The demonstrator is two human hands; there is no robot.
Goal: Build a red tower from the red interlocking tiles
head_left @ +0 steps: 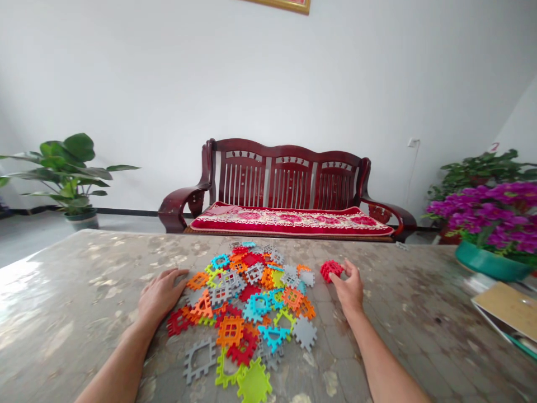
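lay nearest, by the table's (62, 313) near edge: a lime green tile (254, 385), notched all round, with a grey open-frame tile (198, 359) just to its left. looked light, stiff moulded plastic, hard-edged and a little slick on the glossy top; probably best pinched by the toothed rim or hooked through the open window in the middle, not pressed flat.

spread from there toward the table's middle: the heap of tiles (251, 296) in orange, red, blue, grey and yellow-green, overlapping loosely, likely to slide and scatter if swept.

rested at the heap's left side: left hand (161, 294), palm down, fingers spread and apart, clamped on nothing, fingertips touching an orange tile (197, 280).

reached out right of the heap: right hand (349, 288), fingers curled loosely toward a red cluster of tiles (331, 270) that sat apart from the heap, nearer the table's far edge. thumb and fingertips met the cluster's near side; could not tell whether gripped or only touched. seemed joined from several pieces, so possibly prone to popping apart if squeezed hard.

sat at the table's right edge: a brown board (507, 305) and a teal pot of purple flowers (490, 215).

stood beyond the far edge: a dark wooden bench (289, 179) with a red cushion, and a leafy plant (69, 168) at the left. showed on the wall at the right: a small red mark like a "2" (494, 147); no other writing or brand legible.
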